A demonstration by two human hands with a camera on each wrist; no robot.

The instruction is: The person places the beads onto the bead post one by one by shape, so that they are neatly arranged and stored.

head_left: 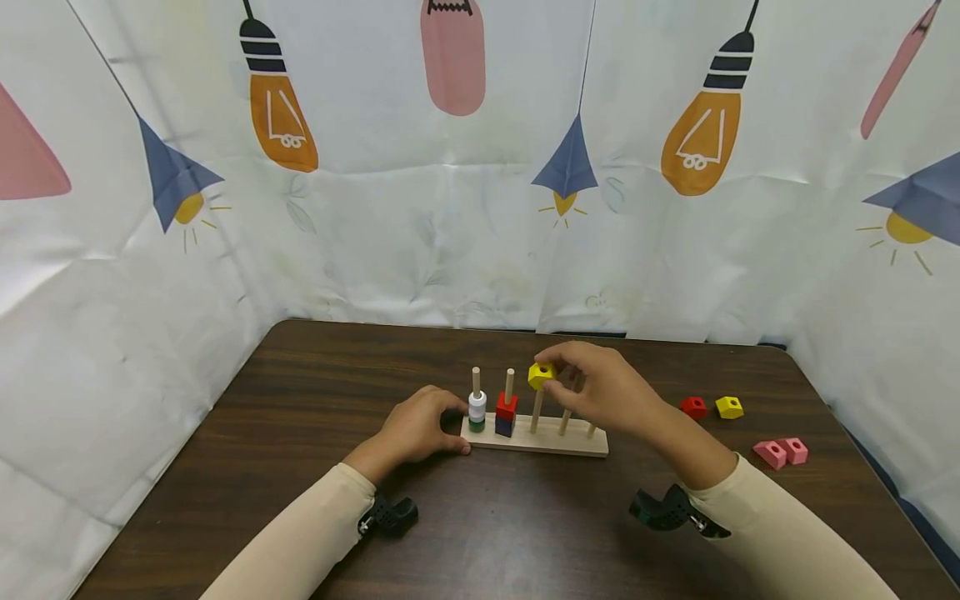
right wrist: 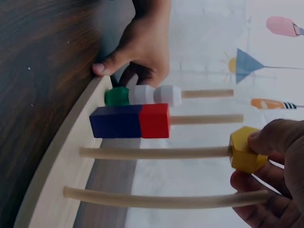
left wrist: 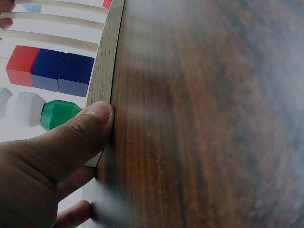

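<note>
A wooden peg stand (head_left: 540, 442) with several upright pegs stands on the table. My left hand (head_left: 422, 425) grips its left end, with the thumb (left wrist: 97, 116) on the front edge of the base. My right hand (head_left: 600, 387) pinches a yellow faceted bead (right wrist: 246, 149) at the top of the third peg (right wrist: 156, 153); the peg's tip is at the bead's hole. A green bead (right wrist: 117, 96) with white beads (right wrist: 141, 94) above it sits on the first peg. The second peg carries two dark blue cubes (left wrist: 76, 71) under a red cube (right wrist: 155, 120).
To the right on the dark wooden table (head_left: 525, 525) lie a red bead (head_left: 693, 407), another yellow bead (head_left: 729, 407) and two pink pieces (head_left: 782, 452). A white printed cloth (head_left: 450, 225) hangs behind the table and at its sides.
</note>
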